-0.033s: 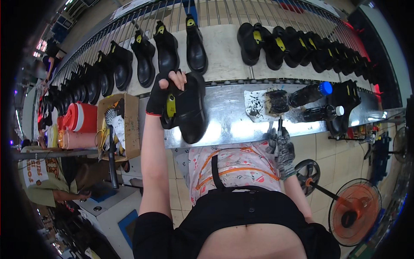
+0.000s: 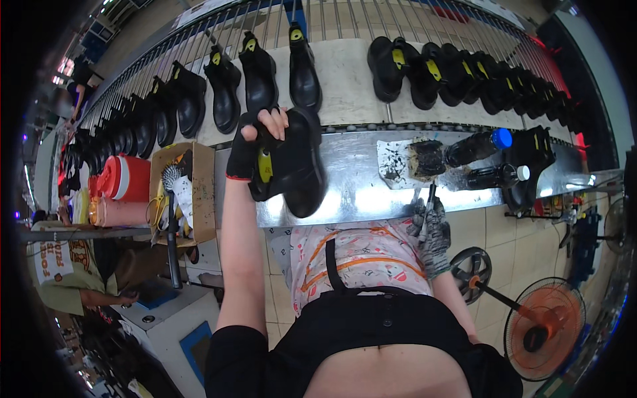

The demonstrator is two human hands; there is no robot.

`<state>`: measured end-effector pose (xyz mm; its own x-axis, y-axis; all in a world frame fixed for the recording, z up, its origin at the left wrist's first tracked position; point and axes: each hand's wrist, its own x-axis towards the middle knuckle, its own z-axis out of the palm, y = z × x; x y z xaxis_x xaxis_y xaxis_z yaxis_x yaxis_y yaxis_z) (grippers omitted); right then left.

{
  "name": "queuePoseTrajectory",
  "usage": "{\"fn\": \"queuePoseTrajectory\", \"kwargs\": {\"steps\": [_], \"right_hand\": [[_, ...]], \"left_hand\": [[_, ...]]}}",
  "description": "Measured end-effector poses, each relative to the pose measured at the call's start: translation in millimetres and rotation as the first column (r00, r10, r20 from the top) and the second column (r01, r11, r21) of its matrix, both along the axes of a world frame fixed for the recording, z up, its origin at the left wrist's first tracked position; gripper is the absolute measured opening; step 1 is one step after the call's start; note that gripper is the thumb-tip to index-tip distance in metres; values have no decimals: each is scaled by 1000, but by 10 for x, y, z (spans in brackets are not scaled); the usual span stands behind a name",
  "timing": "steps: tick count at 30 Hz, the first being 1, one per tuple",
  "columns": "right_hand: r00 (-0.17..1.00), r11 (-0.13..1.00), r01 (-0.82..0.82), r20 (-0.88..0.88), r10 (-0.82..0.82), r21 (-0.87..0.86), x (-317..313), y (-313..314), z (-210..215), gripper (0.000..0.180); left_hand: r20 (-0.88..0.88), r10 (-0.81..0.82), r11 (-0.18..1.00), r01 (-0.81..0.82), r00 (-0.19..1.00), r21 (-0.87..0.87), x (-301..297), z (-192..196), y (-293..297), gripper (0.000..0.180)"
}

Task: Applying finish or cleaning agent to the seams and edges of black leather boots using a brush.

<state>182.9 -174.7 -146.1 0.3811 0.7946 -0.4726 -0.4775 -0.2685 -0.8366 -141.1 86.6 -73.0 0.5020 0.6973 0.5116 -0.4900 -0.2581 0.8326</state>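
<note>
My left hand, in a black fingerless glove, grips a black ankle boot by its upper, over the near edge of the metal bench. The boot hangs toe toward me, and a yellow label shows beside my wrist. My right hand, in a grey knitted glove, is closed around a slim brush with a dark tip. That tip points up at a black-stained pad on a smeared white sheet. Beside the pad lie a dark bottle with a blue cap and another with a white cap.
Beyond the metal bench, black boots line a pale conveyor. More boots stand at the bench's right end. A cardboard box of tools and a red jug are at left. An orange fan stands lower right.
The boot in my left hand has turned a little, its toe shifting slightly right. My right hand with the brush has moved slightly left and nearer to me.
</note>
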Motion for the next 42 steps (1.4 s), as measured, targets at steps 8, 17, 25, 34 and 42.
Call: {"fn": "queuePoseTrajectory", "kwargs": {"steps": [8, 17, 25, 34, 42], "right_hand": [[988, 985, 157, 13, -156, -65, -234, 15, 312, 37], [944, 950, -298, -118, 308, 93, -57, 51, 873, 31], [-23, 540, -828, 972, 235, -150, -44, 588, 1886, 42], [-300, 517, -780, 936, 186, -353, -133, 665, 1962, 62], [-284, 525, -788, 946, 155, -322, -168, 726, 1905, 65]], "left_hand": [[7, -10, 995, 10, 1000, 100, 289, 271, -550, 68], [-36, -215, 975, 216, 976, 50, 450, 422, -652, 75], [-54, -309, 950, 311, 949, 30, 549, 432, -614, 74], [-27, -281, 958, 282, 959, 48, 557, 419, -598, 74], [-25, -278, 960, 279, 960, 32, 553, 416, -600, 75]]}}
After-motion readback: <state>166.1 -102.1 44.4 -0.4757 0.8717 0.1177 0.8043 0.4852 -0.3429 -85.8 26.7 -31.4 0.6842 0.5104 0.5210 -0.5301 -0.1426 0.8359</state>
